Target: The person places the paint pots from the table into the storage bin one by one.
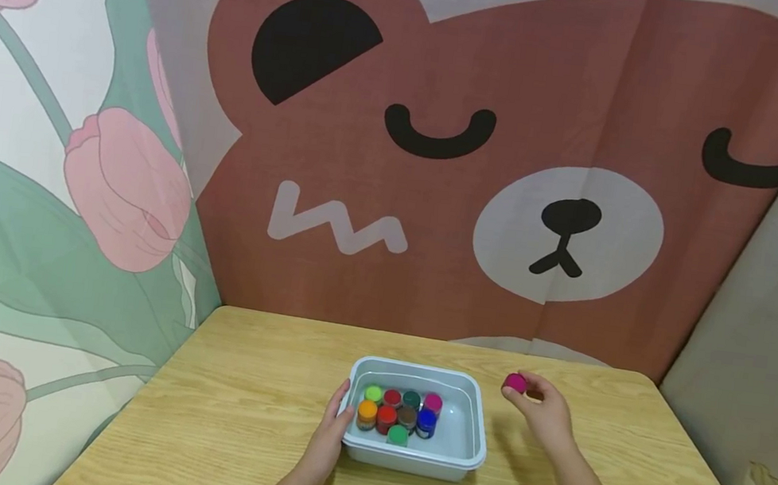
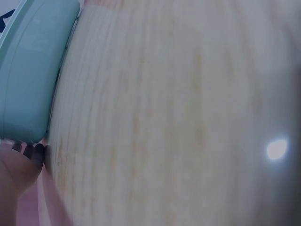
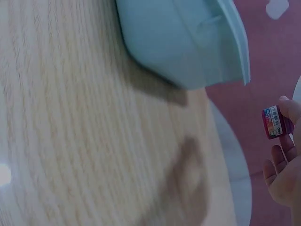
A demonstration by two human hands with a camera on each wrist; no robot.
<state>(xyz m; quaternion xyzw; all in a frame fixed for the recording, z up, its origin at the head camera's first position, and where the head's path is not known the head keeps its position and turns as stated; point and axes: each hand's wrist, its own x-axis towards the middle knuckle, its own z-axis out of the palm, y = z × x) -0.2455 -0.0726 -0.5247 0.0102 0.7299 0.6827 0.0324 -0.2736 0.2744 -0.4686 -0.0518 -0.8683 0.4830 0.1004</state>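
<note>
On the table, a light grey-blue plastic basin (image 1: 409, 464) holds several small paint jars, among them an orange jar (image 1: 367, 414), a blue jar (image 1: 426, 423) and a green jar (image 1: 398, 435). My left hand (image 1: 325, 445) grips the basin's left side, with the thumb at the rim and the fingers along the outer wall. To the right of the basin, above the table, my right hand (image 1: 547, 421) pinches a magenta paint jar (image 1: 514, 382) between thumb and fingers. A printed label shows on that paint jar (image 3: 273, 122) in the right wrist view.
The wooden table (image 1: 232, 417) ends at a back edge against a hanging cloth (image 1: 327, 283) printed with a bear. A tulip-patterned cloth (image 1: 14, 248) hangs on the left. At the far right hangs a grey cloth (image 1: 768, 334).
</note>
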